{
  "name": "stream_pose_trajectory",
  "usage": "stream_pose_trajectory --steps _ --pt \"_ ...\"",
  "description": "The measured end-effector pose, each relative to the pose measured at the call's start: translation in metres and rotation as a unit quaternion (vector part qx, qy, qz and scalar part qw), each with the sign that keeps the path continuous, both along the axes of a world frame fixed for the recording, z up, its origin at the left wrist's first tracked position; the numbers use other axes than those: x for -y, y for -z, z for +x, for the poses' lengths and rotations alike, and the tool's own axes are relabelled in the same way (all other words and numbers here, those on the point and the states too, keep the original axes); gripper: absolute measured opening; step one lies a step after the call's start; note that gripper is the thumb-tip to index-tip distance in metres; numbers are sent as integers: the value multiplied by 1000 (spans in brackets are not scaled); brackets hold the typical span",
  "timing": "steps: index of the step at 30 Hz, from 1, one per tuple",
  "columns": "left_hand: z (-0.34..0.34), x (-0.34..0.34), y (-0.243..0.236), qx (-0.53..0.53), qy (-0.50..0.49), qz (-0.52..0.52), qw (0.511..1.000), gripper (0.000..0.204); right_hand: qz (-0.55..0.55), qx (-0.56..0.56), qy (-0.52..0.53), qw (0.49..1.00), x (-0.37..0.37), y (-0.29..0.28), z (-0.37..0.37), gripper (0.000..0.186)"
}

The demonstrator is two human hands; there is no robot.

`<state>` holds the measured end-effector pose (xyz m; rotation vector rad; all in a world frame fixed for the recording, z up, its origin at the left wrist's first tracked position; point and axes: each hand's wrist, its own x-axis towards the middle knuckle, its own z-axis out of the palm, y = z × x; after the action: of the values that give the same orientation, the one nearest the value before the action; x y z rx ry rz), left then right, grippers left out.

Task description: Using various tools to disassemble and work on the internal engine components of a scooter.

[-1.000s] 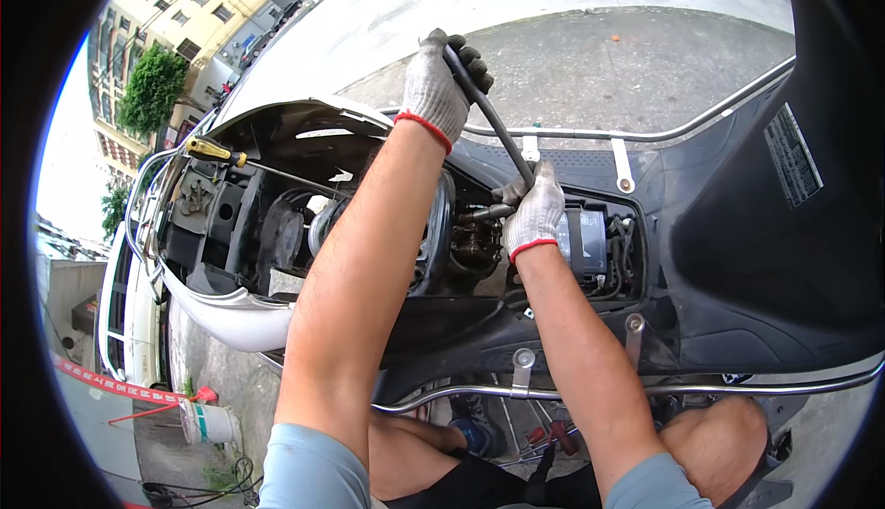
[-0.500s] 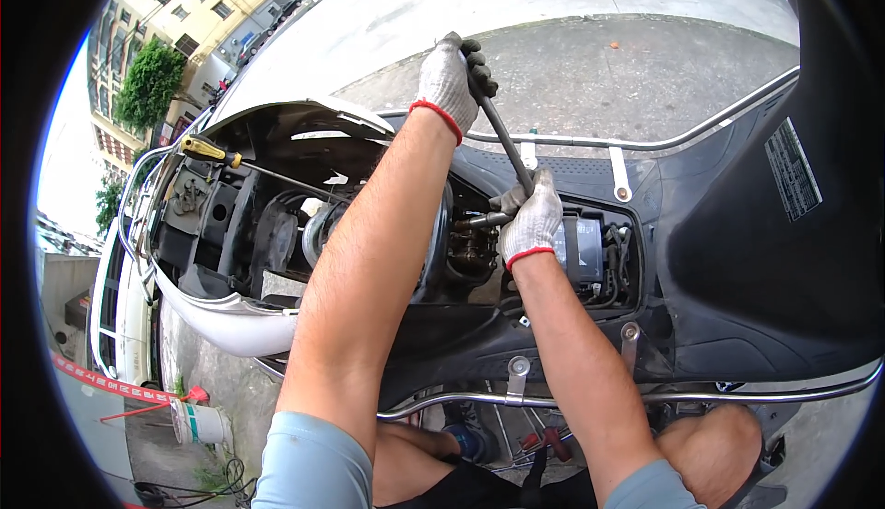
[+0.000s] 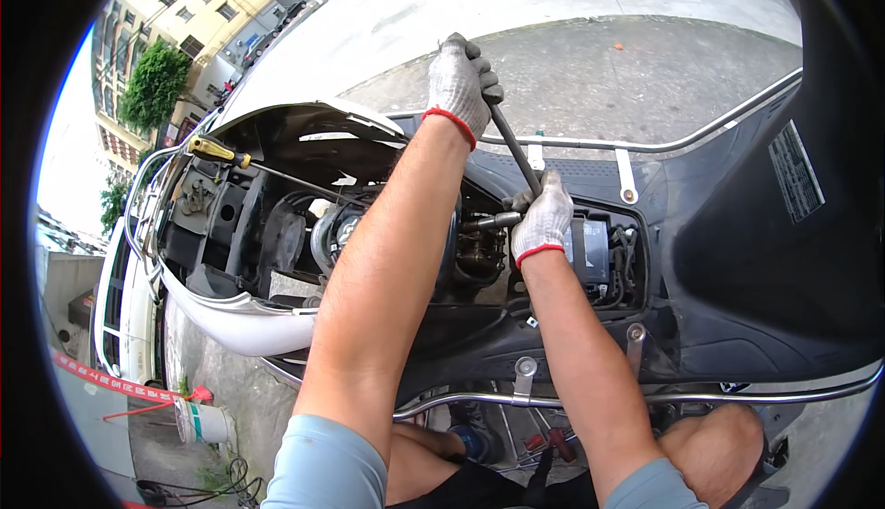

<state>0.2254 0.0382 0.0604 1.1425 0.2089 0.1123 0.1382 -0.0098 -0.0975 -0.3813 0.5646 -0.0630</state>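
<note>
Both my hands wear whitish knit gloves with dark grey palms and red cuffs. At the upper end of a long-handled socket wrench (image 3: 513, 147), my left hand (image 3: 464, 83) is wrapped round the bar. Lower down, my right hand (image 3: 546, 216) closes round the wrench's head, where the bar meets the socket piece. That metal socket piece (image 3: 493, 221) points left into the engine bay (image 3: 477, 255) of an opened scooter. Whatever its tip sits on is hidden.
Right of my right hand lies a battery (image 3: 590, 249) in an open compartment. A yellow-handled screwdriver (image 3: 217, 150) rests across the frame at the left. Chrome side rails (image 3: 664, 147) run along both sides. Red-handled tools (image 3: 553, 443) lie below, and a white bucket (image 3: 205, 423) stands lower left.
The scene has shifted slightly to the right in view. Both hands keep their grip on the socket wrench, with little visible movement against the scooter.
</note>
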Motion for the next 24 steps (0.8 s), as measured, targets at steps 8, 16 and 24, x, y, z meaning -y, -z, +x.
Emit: stream_pose_trajectory --steps 8,16,24 --pt "3 -11 -2 -24 53 -44 997 28 0 -26 -43 999 0 -4 5 37" --pt "-3 -10 -6 -9 66 -46 997 39 -20 -71 6 997 1 -2 9 39" --pt "-5 -7 -4 1 45 -28 999 36 -99 -146 30 984 -2 -5 16 50"
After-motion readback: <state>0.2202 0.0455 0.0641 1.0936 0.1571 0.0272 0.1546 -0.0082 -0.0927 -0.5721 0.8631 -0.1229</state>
